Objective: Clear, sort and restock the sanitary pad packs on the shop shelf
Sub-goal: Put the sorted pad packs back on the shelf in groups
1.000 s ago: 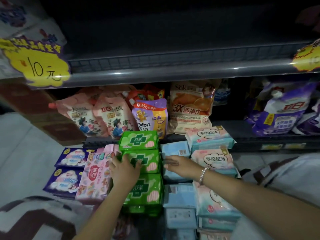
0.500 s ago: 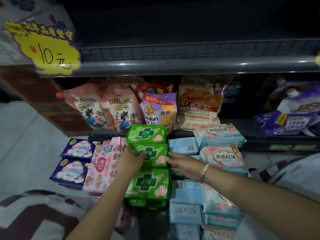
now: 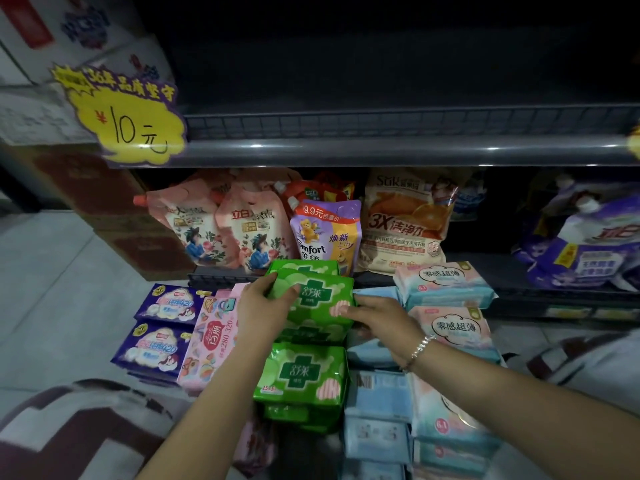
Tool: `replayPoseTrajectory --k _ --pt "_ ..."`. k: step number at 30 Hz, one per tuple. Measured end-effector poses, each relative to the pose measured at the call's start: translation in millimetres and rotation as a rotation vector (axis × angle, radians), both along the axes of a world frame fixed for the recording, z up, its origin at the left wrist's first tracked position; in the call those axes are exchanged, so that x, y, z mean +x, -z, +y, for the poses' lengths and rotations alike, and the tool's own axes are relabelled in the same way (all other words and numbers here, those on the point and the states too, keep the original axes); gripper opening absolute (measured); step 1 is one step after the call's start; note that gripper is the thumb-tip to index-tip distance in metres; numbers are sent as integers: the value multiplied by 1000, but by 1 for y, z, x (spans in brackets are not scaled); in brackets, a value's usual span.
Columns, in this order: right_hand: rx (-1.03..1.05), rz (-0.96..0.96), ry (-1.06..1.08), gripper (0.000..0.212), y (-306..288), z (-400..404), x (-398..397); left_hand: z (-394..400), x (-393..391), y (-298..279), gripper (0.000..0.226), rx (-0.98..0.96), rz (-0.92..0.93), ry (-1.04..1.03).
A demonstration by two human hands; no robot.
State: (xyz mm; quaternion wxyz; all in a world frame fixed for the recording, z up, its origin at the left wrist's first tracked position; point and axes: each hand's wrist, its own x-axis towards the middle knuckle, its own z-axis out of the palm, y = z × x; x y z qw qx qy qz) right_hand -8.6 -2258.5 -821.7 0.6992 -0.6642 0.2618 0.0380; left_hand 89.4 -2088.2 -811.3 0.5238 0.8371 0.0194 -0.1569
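A green pad pack (image 3: 317,299) is gripped at both ends, by the left hand (image 3: 265,313) and the right hand (image 3: 381,317), and is held tilted just above the green stack (image 3: 301,375) in the middle of the floor rows. Sorting looks well advanced, with purple packs (image 3: 162,327), pink packs (image 3: 214,341) and blue packs (image 3: 377,403) lined up by kind, while restocking seems barely begun. The upper shelf (image 3: 381,150) appears dark and bare behind a yellow price tag (image 3: 128,126); detergent pouches (image 3: 242,230) stand on the lower one above grey floor (image 3: 52,289).

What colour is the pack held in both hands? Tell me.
Bright green pack with a darker green cross logo and a pink patch at one corner, seen in the head view.
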Motion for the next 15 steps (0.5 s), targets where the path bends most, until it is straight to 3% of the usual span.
replayPoseTrajectory --k 4,6,9,13,15 --pt "-8 -81 46 28 -14 -3 -4 0 -9 -21 54 -123 27 -6" --pt "-14 -121 53 30 -21 -6 -6 2 -11 -25 47 -233 76 -14" --pt "-18 -183 66 29 -33 -8 -10 2 -17 -28 59 -311 93 6" --pt "-34 -232 64 26 -47 -17 -13 0 -26 -33 97 -333 71 123" --pt "-41 -246 60 33 -52 -22 -16 2 -26 -39 99 -318 50 173"
